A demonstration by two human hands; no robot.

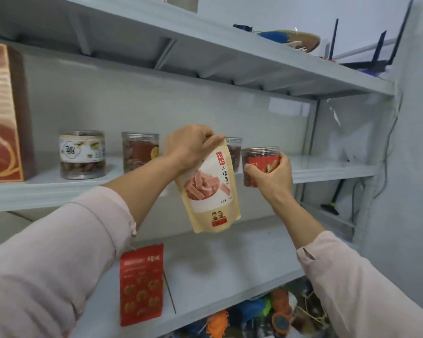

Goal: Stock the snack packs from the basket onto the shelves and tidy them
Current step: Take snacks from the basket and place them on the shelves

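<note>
While left fingers (206, 135) pinch glossy flat pouch (210, 191) | right fingers (285, 164) grip round clear jar (258, 158)

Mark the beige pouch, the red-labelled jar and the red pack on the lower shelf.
beige pouch (206, 191): head view, its printed front.
red-labelled jar (258, 161): head view, its red label.
red pack (141, 284): head view, its front.

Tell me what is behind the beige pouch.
A clear jar of dark snacks stands on the shelf behind the beige pouch; the pouch covers its left part.
</note>
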